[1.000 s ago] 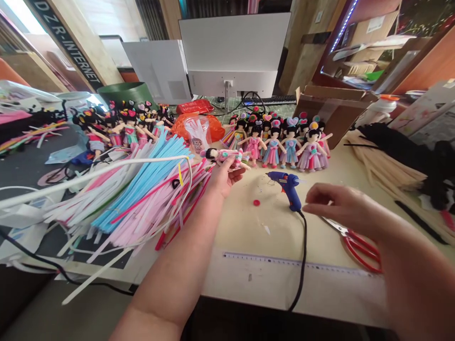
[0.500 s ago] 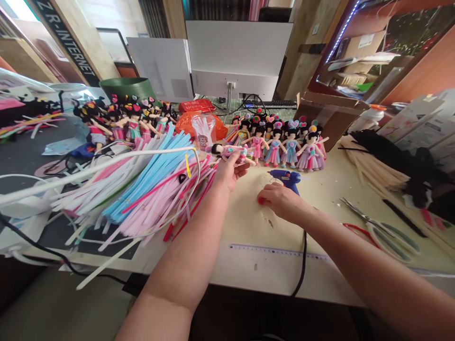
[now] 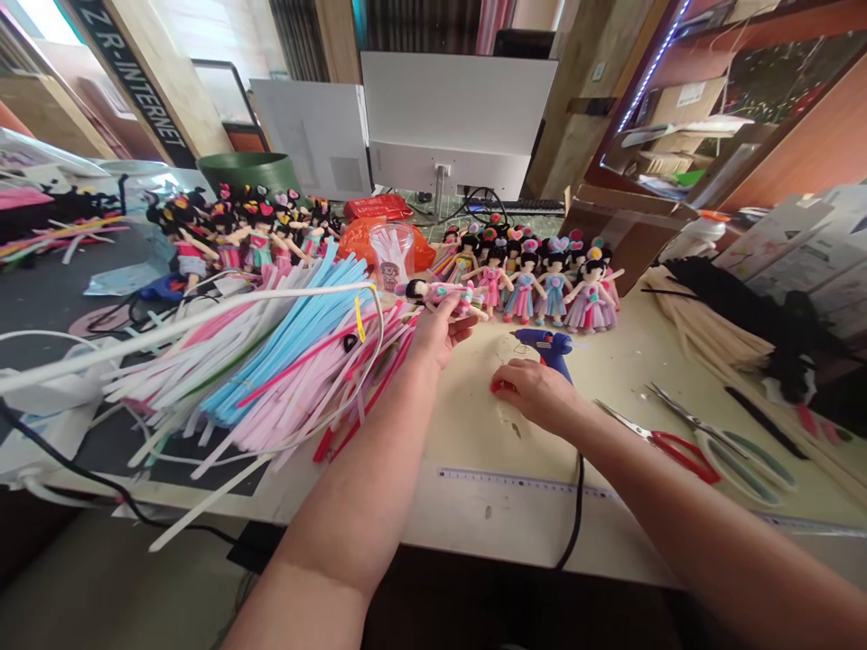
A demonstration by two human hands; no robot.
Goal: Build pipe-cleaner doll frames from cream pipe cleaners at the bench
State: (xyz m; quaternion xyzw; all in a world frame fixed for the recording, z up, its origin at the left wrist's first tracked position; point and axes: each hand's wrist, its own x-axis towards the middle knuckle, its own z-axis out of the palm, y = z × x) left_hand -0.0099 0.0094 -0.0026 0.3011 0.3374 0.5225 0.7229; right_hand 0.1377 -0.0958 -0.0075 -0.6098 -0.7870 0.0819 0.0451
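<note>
A cream-topped worktable (image 3: 467, 424) stands before the back of a white monitor (image 3: 461, 108). The left hand (image 3: 437, 334) is closed lightly on a pipe-cleaner doll (image 3: 447, 291), pinched at its pink dress and lying sideways, its black-haired head pointing left of the grip. Nearer the person and to the right, the right hand (image 3: 538, 388) has its fingertips drawn together on a small red piece (image 3: 498, 386); whether that is off the tabletop I cannot tell.

The doll looks mostly made: head, hair, limbs and dress are in place. The red piece is apart from it, so judging by that, at least one detail remains unattached. Just beyond the right hand lies a blue hot-glue gun (image 3: 544, 341), held by neither hand. Dressed dolls (image 3: 525, 287) with bright hair ornaments stand beyond both grips and look complete; the held doll's own ornament is too small to judge. Left of the left hand, loose blue pipe cleaners (image 3: 291, 334) lie unused.
</note>
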